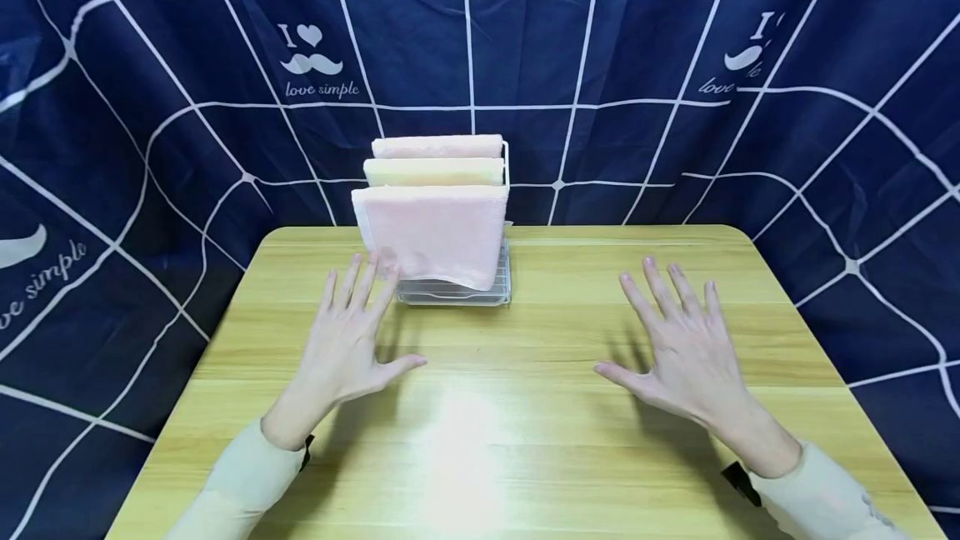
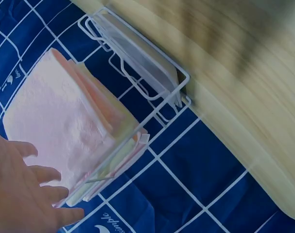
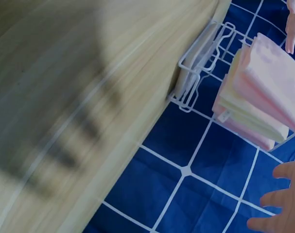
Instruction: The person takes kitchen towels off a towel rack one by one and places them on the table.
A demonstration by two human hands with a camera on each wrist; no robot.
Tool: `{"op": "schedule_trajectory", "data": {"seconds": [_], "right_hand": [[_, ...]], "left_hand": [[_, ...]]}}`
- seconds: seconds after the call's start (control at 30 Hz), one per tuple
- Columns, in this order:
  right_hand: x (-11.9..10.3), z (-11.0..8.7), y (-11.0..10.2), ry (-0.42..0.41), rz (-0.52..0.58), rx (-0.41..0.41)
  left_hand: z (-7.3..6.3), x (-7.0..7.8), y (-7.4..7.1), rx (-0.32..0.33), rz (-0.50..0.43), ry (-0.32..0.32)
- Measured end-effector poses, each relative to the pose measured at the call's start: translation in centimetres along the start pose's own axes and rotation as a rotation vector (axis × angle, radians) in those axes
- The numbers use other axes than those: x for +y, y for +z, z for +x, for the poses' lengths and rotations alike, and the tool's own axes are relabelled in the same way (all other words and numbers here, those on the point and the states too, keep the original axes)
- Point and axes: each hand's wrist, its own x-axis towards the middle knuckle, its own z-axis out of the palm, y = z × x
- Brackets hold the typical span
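A white wire rack [image 1: 504, 294] with a shallow tray base stands toward the back of the table, left of centre. Three folded towels hang on it: a pink towel [image 1: 435, 227] in front, a pale yellow towel [image 1: 435, 172] in the middle, a pink towel [image 1: 438, 145] behind. My left hand [image 1: 341, 357], palm down with fingers spread, hovers over the table, its fingertips overlapping the front towel's lower left corner in the head view. To the right, my right hand [image 1: 688, 361] is spread over the table, apart from the rack. Both hands hold nothing.
The light wooden table [image 1: 540, 473] has rounded far corners. A dark blue curtain [image 1: 525, 40] with white grid lines and printed lettering closes in the back and sides, right behind the rack. Bright glare lies on the table's front middle.
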Motion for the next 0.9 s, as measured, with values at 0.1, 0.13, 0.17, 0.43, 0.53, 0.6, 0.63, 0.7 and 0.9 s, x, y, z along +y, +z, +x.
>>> {"op": "schedule_trajectory", "data": {"seconds": [0.1,0.13,0.17,0.43,0.53,0.6,0.63,0.7,0.9], "right_hand": [[-0.3,0.3,-0.1,-0.021,-0.014,0.013],[-0.4,0.4,-0.1,-0.029,-0.019,0.019],[-0.5,0.6,-0.1,-0.037,-0.024,0.024],[-2.0,2.2,-0.2,-0.106,-0.006,0.096],[-2.7,3.0,-0.3,-0.147,0.022,0.162],[-3.1,3.7,-0.3,-0.176,0.044,0.209],[-3.3,4.1,-0.4,-0.19,0.058,0.235],[-3.6,4.8,-0.5,-0.215,0.081,0.278],[-4.8,6.8,-1.0,-0.273,0.129,0.341]], "left_hand": [[0.0,-0.2,-0.3,0.001,-0.012,0.003],[0.0,-0.3,-0.4,0.003,-0.016,0.006],[0.1,-0.5,-0.5,0.01,-0.025,0.011],[0.3,-1.7,-0.9,0.164,-0.131,0.044],[0.4,-2.2,-1.0,0.198,-0.194,0.024],[0.4,-2.7,-1.1,0.19,-0.24,-0.008],[0.5,-2.9,-1.1,0.179,-0.261,-0.027],[0.6,-3.4,-1.2,0.163,-0.3,-0.057],[1.0,-4.6,-1.5,0.177,-0.399,-0.119]]}}
